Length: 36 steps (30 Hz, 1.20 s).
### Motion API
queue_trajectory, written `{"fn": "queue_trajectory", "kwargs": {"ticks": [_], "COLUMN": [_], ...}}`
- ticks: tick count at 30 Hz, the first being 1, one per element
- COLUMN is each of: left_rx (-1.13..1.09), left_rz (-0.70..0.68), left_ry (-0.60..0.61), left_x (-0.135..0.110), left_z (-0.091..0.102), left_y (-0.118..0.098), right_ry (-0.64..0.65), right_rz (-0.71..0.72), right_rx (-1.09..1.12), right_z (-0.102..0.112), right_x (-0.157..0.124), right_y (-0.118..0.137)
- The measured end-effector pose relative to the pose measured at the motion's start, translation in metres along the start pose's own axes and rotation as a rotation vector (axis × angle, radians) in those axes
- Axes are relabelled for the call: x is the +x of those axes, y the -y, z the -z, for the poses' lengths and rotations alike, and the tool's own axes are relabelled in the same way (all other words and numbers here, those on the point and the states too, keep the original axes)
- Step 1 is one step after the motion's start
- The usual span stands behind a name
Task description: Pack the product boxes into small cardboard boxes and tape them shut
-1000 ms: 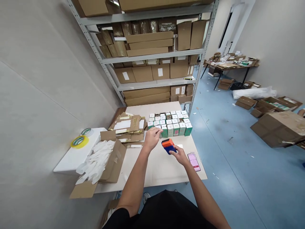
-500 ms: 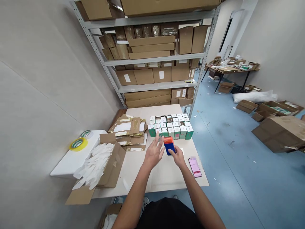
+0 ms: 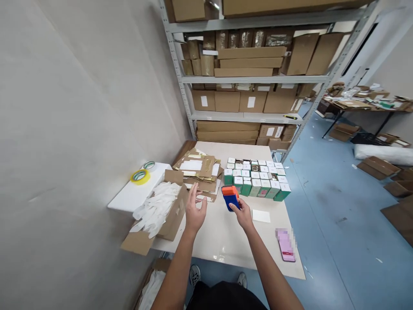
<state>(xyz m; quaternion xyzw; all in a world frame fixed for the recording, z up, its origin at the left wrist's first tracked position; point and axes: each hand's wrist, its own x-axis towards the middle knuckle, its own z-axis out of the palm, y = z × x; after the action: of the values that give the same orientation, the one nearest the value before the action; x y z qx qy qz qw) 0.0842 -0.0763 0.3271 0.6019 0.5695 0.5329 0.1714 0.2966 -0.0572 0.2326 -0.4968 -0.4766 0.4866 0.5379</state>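
My right hand (image 3: 243,214) is closed around the lower part of a small blue and orange block-like object (image 3: 231,200), its orange end pointing away from me. I cannot make out its exact kind. Held above the table, my left hand (image 3: 195,214) is empty, with fingers apart, to the left of that object. Just beyond my hands stand rows of green and white small boxes (image 3: 255,186), a few with their tops open. A white card or paper pad (image 3: 261,215) lies to the right of my right hand.
Flattened cardboard (image 3: 201,168) is piled at the table's back left. An open carton of white gloves (image 3: 158,204) sits left, beside tape rolls (image 3: 140,176). A pink-screened phone (image 3: 285,245) lies near the right edge. Shelving (image 3: 254,80) with cartons stands behind.
The view has swung left. My left hand has drawn away to the left from the blue and orange object, which stays in my right hand. The white card shows more fully.
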Motion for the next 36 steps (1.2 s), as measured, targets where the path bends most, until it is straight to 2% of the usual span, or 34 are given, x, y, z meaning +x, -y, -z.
{"fn": "queue_trajectory", "kwargs": {"ticks": [3,7,13,18,22,25,28,32,36], "left_rx": [-0.015,-0.010,0.031,0.066,0.080,0.079,0.070,0.048,0.063], "left_rz": [0.052,0.122,0.233,0.310,0.380,0.404,0.431,0.490,0.536], "left_ry": [-0.017,-0.099,-0.209,-0.329,-0.386,-0.437,-0.457,-0.441,-0.399], "left_x": [0.005,0.010,0.012,0.002,-0.008,-0.014,-0.020,-0.030,-0.040], "left_z": [0.033,0.086,0.176,0.251,0.300,0.326,0.343,0.359,0.371], "left_y": [0.024,0.056,0.112,0.156,0.182,0.195,0.203,0.209,0.211], "right_ry": [0.064,0.131,0.245,0.293,0.321,0.376,0.432,0.497,0.540], "right_rz": [0.010,0.059,0.135,0.245,0.281,0.308,0.334,0.383,0.419], "right_rx": [-0.046,-0.150,-0.276,-0.414,-0.463,-0.473,-0.542,-0.841,-1.170], "right_z": [-0.044,-0.111,-0.226,-0.326,-0.396,-0.442,-0.483,-0.529,-0.554], "right_x": [0.004,0.010,0.018,0.028,0.036,0.042,0.050,0.055,0.055], "right_y": [0.001,0.001,-0.005,-0.019,-0.040,-0.054,-0.065,-0.074,-0.076]}}
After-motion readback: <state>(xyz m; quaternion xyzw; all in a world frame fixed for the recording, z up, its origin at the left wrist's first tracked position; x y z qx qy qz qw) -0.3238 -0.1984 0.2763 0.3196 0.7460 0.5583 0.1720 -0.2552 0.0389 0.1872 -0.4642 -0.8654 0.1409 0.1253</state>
